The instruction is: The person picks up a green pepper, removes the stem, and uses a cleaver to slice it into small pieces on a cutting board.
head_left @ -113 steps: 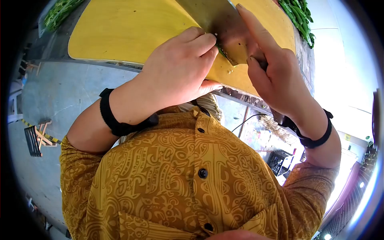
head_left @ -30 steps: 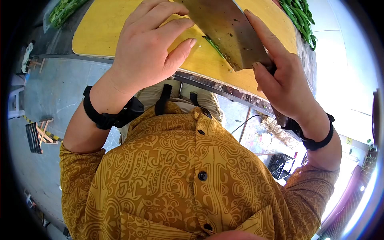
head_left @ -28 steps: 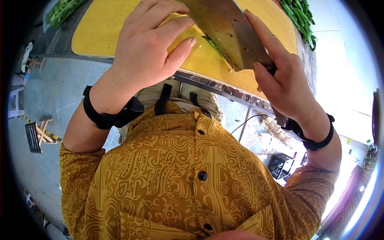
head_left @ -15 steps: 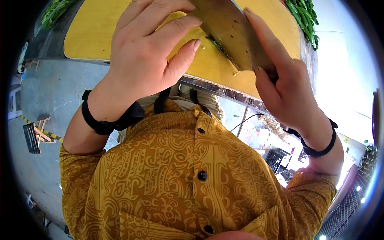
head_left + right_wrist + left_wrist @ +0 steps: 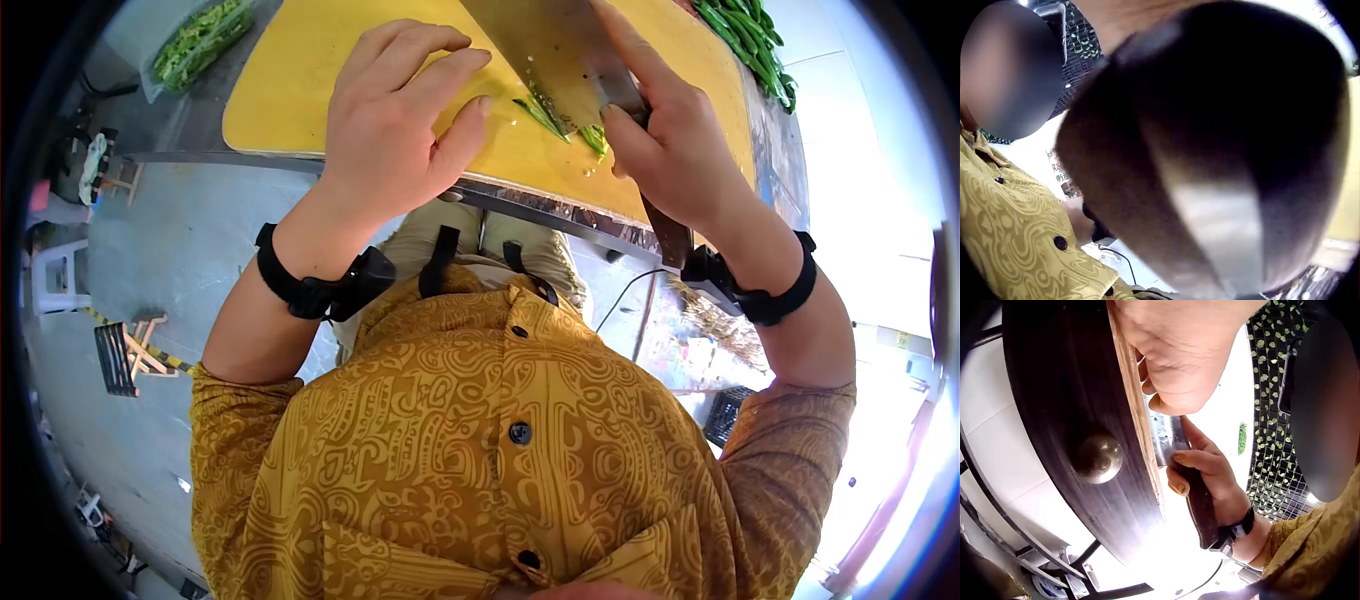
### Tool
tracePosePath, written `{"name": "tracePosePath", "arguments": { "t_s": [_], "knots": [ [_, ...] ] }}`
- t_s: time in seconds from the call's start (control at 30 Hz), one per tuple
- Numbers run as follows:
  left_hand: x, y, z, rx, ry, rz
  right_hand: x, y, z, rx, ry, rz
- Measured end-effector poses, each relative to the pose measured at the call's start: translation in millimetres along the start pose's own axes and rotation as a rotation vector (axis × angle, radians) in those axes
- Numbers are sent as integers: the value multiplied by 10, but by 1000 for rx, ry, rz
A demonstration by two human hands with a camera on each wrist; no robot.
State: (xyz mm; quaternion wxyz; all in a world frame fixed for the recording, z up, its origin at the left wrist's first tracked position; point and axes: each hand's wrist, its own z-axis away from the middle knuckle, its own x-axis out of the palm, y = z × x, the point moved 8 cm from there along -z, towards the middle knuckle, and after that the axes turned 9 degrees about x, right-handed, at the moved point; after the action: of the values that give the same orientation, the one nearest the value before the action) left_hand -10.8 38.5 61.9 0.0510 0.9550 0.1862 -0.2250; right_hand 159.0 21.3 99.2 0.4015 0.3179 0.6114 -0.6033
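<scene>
My right hand (image 5: pixel 680 145) grips a cleaver (image 5: pixel 565 65), index finger stretched along the spine of its broad blade. The brown handle (image 5: pixel 1200 512) runs back under the palm in the left wrist view. Below the blade's edge, a slim green chili piece (image 5: pixel 543 118) lies on the yellow cutting board (image 5: pixel 285 85). Another green chili piece (image 5: pixel 596 140) shows by the heel of the blade, with pale seeds around. My left hand (image 5: pixel 405 120) hovers left of the blade, fingers loosely bent, thumb apart, holding nothing. A blurred dark shape, likely the handle, fills most of the right wrist view.
A heap of green chilies (image 5: pixel 745 40) lies beyond the board at far right. A clear bag of cut greens (image 5: pixel 205 45) sits at the back left. The table's front edge (image 5: pixel 560 225) runs close before my body. A folding stool (image 5: pixel 130 355) stands on the floor.
Over the earlier frames my left hand has drawn back leftward from the blade and its fingers have loosened. The cleaver has shifted, and a second chili piece shows by its heel.
</scene>
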Motion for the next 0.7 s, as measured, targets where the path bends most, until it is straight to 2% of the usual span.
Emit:
{"name": "tracePosePath", "arguments": {
  "t_s": [0.07,0.17,0.5,0.63,0.7],
  "knots": [
    [15,-2,-8,-45,-45,17,-18,30,34,74,-46,0],
    [27,42,-33,-47,-70,-7,-41,75,166,-87,146,31],
    [172,128,-92,-5,-190,9,-62,394,258,-67,236,-207],
    [208,155,-97,24,-205,32,-214,426,252,79,137,-467],
    [244,151,-77,12,-245,39,-332,502,266,170,141,-479]
  ]
}}
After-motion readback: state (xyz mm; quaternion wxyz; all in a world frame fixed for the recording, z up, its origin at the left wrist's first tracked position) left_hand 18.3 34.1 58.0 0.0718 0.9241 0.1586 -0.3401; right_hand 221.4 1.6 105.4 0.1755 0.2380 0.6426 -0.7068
